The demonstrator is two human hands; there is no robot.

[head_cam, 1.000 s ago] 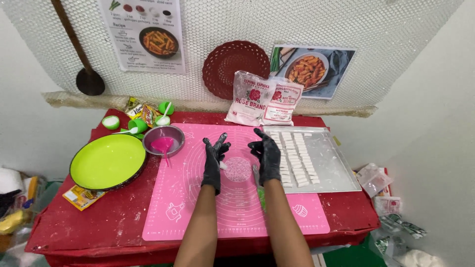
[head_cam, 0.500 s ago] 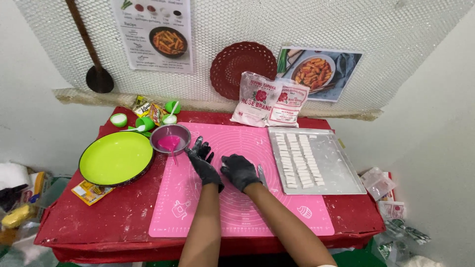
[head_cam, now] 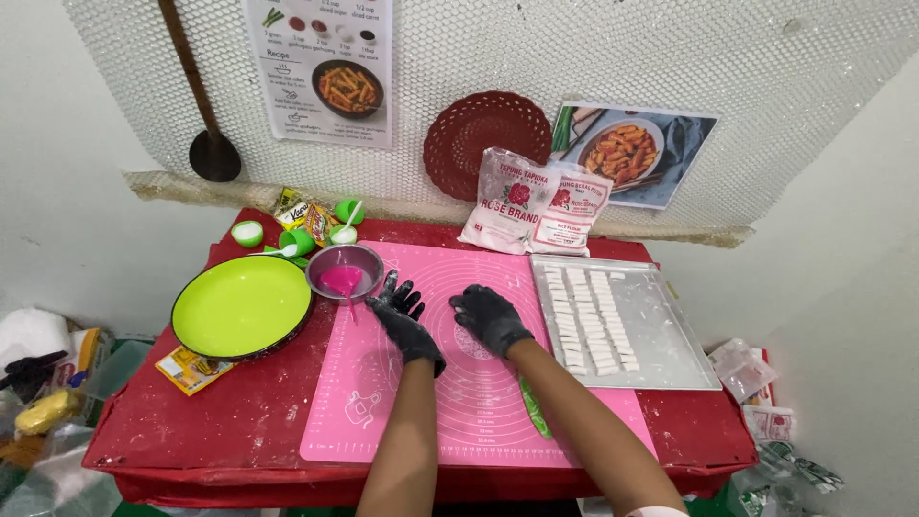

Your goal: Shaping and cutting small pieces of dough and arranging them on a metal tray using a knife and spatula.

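On the pink silicone baking mat [head_cam: 450,402], both black-gloved hands are laid, empty. Left hand [head_cam: 402,316], fingers spread, is seen just beside the small metal bowl [head_cam: 345,271] with pink contents; right hand [head_cam: 490,318] is loosely curled near the metal tray [head_cam: 670,335] of white dough pieces [head_cam: 586,321].

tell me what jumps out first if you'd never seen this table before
Two black-gloved hands, the left hand and the right hand, rest on a bright pink mat in the middle of a red table. To the left sits a lime green plate beside a small metal bowl with a pink scoop in it. To the right, a metal tray holds neat rows of small white pieces.
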